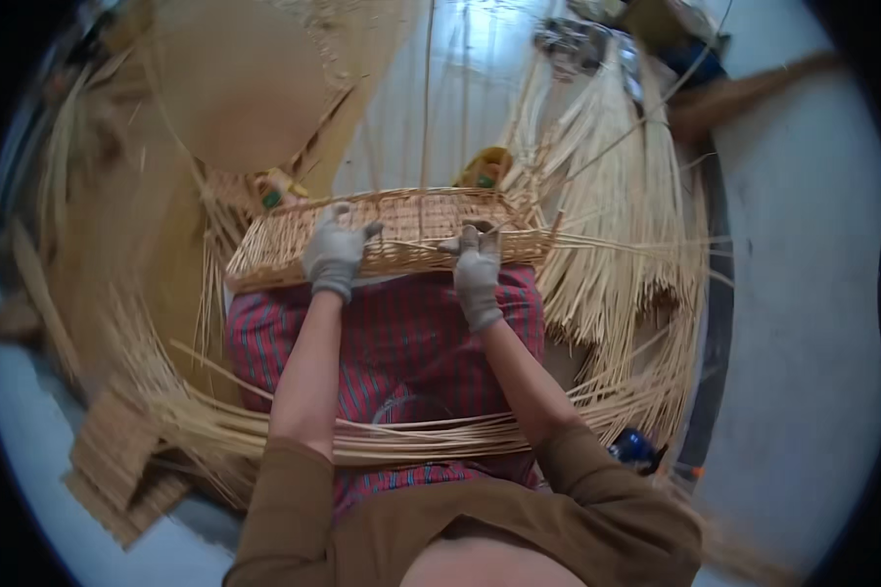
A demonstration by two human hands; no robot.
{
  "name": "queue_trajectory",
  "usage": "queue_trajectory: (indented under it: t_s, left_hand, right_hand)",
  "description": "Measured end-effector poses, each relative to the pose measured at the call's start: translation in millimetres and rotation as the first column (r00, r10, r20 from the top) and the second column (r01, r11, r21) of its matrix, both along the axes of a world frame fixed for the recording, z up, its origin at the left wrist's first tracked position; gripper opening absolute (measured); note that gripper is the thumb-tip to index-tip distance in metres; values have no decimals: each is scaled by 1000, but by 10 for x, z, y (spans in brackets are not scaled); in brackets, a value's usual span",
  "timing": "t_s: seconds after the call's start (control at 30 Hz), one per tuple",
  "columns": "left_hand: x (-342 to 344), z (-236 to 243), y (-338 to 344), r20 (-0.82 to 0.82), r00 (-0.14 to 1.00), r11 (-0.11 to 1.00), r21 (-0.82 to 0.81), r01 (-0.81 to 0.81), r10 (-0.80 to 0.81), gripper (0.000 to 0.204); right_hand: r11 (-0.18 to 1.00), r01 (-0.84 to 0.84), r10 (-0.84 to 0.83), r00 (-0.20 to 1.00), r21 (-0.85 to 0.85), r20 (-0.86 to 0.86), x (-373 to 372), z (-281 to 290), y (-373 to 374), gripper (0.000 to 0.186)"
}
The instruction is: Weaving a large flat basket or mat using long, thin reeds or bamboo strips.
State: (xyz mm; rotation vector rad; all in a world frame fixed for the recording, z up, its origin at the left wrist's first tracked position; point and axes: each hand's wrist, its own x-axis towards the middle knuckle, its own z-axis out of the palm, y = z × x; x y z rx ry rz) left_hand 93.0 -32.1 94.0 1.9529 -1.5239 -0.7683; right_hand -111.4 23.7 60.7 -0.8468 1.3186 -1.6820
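A shallow rectangular wicker basket [411, 210] rests across a red-and-blue striped cloth [401, 342] over my lap. My left hand [338, 249], in a pale grey glove, is closed on the near rim toward the basket's left part. My right hand [476, 262], gloved likewise, has bent fingers on the same rim toward the right, with thin upright cane stakes beside them. A long bundle of pale cane strips [440, 440] curves beneath my forearms.
Loose pale strips [617, 196] spread out on the right. Yellow-and-green objects [485, 168] lie beyond the basket. Cardboard pieces [117, 450] sit at the lower left, a dark blue object [634, 450] at the lower right. Grey floor [773, 342] borders the right side. The upper left is blurred.
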Motion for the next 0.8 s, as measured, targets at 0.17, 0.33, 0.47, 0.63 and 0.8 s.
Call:
queue_trajectory:
  t_s: [0.17,0.33,0.47,0.63,0.8]
  left_hand:
    - [-41,-116,264,-283,952,962,-206,-178,116,52]
    - [-359,-74,472,-14,954,953,-44,300,-300,35]
    - [-800,-10,333,-295,917,828,415,377,-269,51]
    - [-717,-409,243,-119,966,950,186,251,-232,53]
    - [-1023,-246,363,-250,959,984,86,159,-133,31]
  right_hand:
    - [941,-185,157,981,284,119,-538,148,146,9]
    - [961,-93,60,989,259,135,-669,314,392,6]
    - [966,-240,168,861,-93,-480,-543,559,-284,40]
    - [952,-307,276,844,7,-461,-223,957,-825,82]
    - [992,-6,35,971,123,-237,-1577,-186,436,24]
